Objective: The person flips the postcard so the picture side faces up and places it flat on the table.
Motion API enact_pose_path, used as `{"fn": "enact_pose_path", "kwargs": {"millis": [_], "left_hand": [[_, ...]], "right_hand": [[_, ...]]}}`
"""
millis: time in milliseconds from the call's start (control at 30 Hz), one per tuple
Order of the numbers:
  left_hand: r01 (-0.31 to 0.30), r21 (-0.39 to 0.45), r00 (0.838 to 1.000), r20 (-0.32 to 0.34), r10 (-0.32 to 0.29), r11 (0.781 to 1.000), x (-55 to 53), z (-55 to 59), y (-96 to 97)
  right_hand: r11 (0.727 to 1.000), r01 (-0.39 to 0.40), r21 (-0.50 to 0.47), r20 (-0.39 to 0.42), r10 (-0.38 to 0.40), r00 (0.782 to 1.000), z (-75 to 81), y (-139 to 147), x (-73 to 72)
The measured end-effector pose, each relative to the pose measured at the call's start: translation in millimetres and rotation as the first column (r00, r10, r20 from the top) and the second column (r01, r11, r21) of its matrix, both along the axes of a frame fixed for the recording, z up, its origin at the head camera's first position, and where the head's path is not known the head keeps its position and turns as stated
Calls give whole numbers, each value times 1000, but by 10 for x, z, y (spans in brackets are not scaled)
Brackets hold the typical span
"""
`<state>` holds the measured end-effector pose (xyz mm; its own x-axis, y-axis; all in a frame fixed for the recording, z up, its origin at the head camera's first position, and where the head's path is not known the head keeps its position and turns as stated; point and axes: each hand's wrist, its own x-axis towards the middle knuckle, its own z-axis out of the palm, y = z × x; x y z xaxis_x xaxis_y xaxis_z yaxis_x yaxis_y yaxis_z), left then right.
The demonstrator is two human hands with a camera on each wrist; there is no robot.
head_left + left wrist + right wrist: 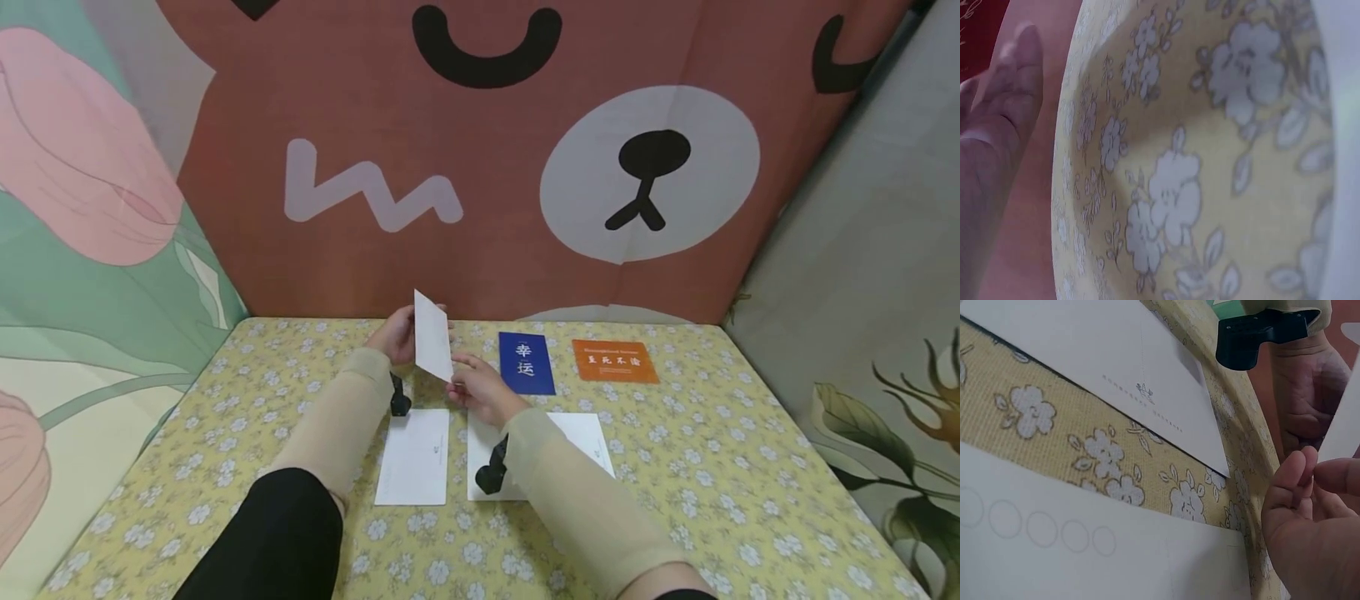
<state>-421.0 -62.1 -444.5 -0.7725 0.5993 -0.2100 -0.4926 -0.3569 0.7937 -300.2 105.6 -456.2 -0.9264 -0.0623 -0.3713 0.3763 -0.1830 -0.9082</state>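
Note:
My right hand point(486, 390) pinches the lower corner of a card point(432, 337) between thumb and fingers. The card stands upright, its plain white side towards the head view; the left wrist view shows a dark red face point(975, 31) with light script. Behind the card is my left hand point(396, 335), its fingers rather straight and slightly blurred, fingertips showing past the card's right edge. Its thumb is hidden. Below the hands lies a white envelope point(412, 467); another white envelope point(581, 433) is partly covered by my right forearm.
Further back on the flowered tablecloth point(697, 517) lie a blue card point(527, 363) with white characters and an orange card point(616, 362). A brown curtain point(360, 275) rises at the table's far edge. Patterned cloth hangs at both sides.

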Motion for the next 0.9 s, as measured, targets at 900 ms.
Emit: {"fn": "enact_pose_path", "kwargs": {"millis": [900], "left_hand": [[-286,-362,950,-226,214,887,-60,-94,-18]], "right_hand": [[986,74,-152,-3,-75,997,84,208,-46]]}}
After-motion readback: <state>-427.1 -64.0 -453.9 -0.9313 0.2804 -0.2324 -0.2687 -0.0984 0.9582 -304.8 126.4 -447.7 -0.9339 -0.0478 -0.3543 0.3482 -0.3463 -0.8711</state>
